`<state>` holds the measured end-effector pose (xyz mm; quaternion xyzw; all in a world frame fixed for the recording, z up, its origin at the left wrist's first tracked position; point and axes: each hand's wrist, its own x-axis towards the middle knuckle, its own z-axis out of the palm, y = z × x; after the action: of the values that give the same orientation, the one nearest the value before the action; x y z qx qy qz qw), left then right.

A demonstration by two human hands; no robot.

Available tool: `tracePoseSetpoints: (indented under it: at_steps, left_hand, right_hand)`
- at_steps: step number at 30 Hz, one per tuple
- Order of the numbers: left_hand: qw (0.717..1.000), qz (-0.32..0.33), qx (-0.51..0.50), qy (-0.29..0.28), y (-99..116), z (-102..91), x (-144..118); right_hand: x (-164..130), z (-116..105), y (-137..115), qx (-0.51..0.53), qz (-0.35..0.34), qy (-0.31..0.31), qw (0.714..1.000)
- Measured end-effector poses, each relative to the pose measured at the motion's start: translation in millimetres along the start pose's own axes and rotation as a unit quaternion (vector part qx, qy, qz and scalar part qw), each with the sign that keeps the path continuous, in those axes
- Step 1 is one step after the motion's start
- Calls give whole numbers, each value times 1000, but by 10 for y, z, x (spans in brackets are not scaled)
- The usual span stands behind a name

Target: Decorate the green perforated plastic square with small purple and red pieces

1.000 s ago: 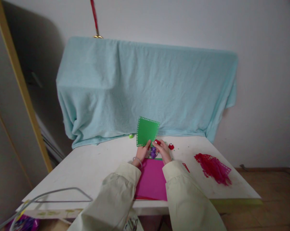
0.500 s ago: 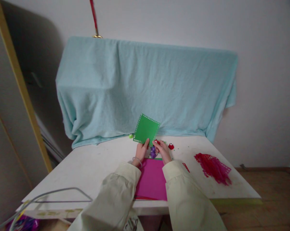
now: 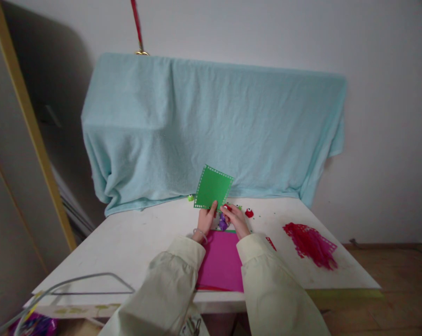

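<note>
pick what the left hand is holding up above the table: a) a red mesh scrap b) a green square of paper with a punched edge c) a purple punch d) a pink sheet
b: the left hand pinches the lower edge of the green square and holds it upright over the white table, while the pink sheet and the red mesh scrap lie flat on it.

Matt green paper square, fuzzy cloth blanket, smooth scuffed tabletop.
</note>
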<state>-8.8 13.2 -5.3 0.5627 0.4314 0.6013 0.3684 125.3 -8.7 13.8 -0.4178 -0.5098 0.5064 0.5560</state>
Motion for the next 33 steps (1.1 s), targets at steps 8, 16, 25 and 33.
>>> tracePoseSetpoints:
  at_steps: [8,16,25,33]
  left_hand:
    - [1000,1,0,-14,-64,28,14]
    - [1000,-1,-5,-29,-34,31,-5]
    - [1000,-15,-9,-23,-39,30,-2]
    - [999,-20,-35,-31,-16,49,-13]
  right_hand:
    - [12,6,43,2,-12,1,1000]
    - [6,6,39,1,-17,0,1000]
    - [15,-6,62,-5,-15,2,1000]
    - [12,-24,63,-1,1,8,1000]
